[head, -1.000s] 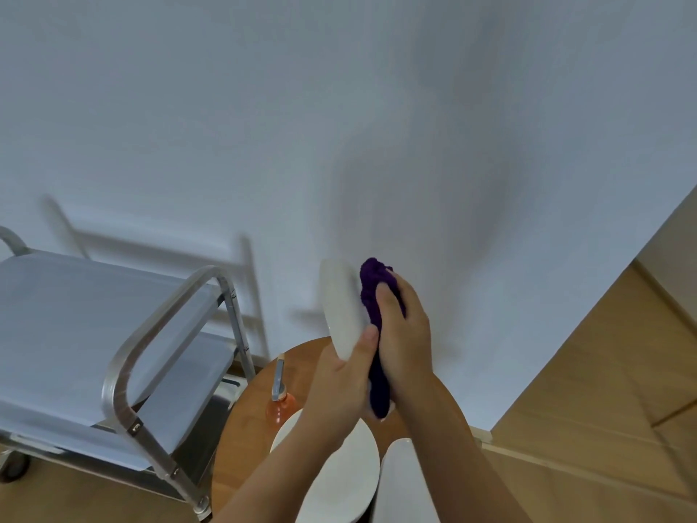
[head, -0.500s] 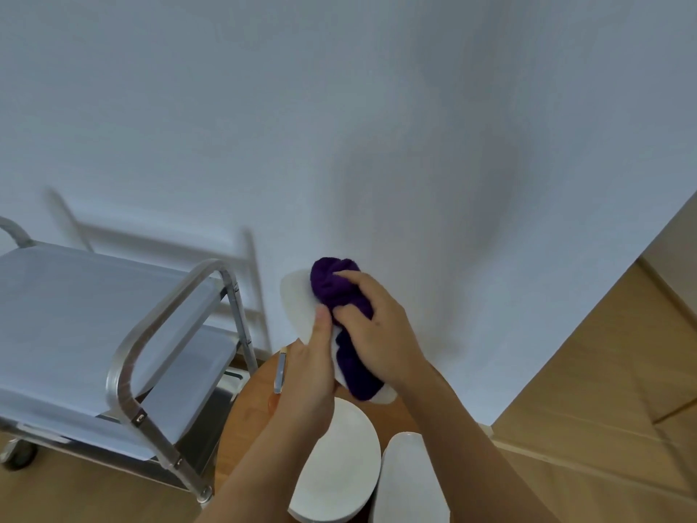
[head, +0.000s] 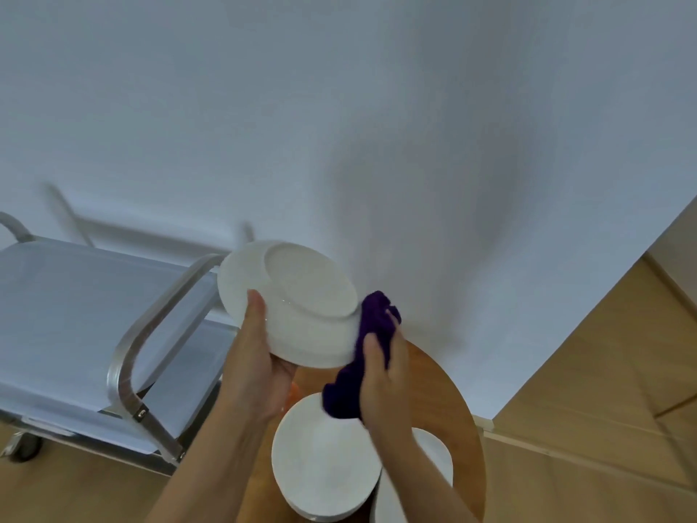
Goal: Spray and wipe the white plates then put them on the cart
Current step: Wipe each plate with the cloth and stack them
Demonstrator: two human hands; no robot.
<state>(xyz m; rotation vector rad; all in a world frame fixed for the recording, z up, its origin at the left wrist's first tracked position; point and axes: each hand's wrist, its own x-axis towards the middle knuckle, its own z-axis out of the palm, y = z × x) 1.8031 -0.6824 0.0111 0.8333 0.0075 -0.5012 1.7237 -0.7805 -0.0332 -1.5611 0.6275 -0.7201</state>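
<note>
**Three white plates in view, one held underside-up beside a purple cloth**

Head view: the left hand grasps one white plate by its lower left rim, thumb lying across the back and fingers curled beneath. The plate is tilted, its underside and round foot ring facing the camera, and it is held up in the air above the round wooden table, in front of the white wall. The right hand clenches one bunched purple cloth, which touches the plate's lower right rim; the cloth's loose end hangs down over the table.

Two more white plates rest on the table below the hands: a nearer plate lying flat at the centre, and a second plate just to its right, mostly hidden behind the right forearm. A small patch of something orange shows between the left wrist and the nearer plate; what it is cannot be told.

One metal cart stands at the left, just beside the table, with two pale shelves visible, a curved handle rail, and one wheel on the wooden floor.
</note>
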